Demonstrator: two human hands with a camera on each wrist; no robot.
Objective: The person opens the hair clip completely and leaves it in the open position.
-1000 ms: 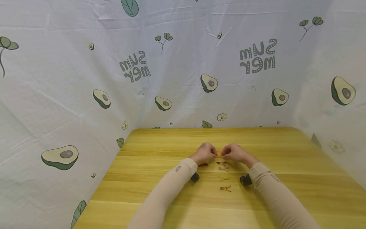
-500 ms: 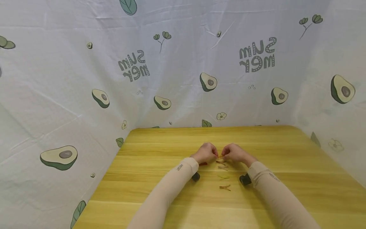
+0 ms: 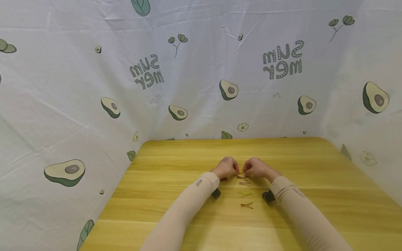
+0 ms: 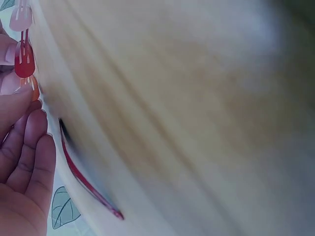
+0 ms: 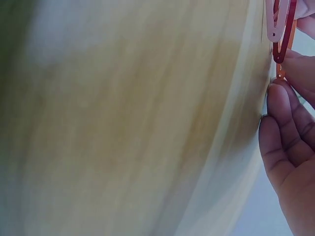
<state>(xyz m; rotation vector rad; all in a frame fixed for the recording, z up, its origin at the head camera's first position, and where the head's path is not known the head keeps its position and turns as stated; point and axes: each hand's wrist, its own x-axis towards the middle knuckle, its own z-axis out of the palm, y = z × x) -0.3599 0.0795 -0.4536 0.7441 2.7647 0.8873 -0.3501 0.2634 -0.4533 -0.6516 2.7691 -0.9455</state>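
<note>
An orange snap hair clip (image 3: pixel 241 172) spans the gap between my two hands. My left hand (image 3: pixel 226 167) pinches its wide end between thumb and finger, as the left wrist view shows. At the narrow end, my right hand (image 3: pixel 258 167) pinches the clip's tip (image 5: pixel 280 73). Just nearer to me lie a red snap clip (image 4: pixel 24 60) and a pink snap clip (image 5: pixel 276 27), each with its arms sprung apart. Beside my left wrist rests another red clip (image 4: pixel 87 182), seen edge-on.
Toward the front of the wooden table (image 3: pixel 176 209) a yellow-green clip (image 3: pixel 245 193) and an orange-brown clip (image 3: pixel 246 205) continue the column. A white printed curtain (image 3: pixel 201 69) hangs behind the table and along both sides.
Both hands stay almost in place on the orange clip, with only tiny finger shifts. The head view has tilted slightly.
</note>
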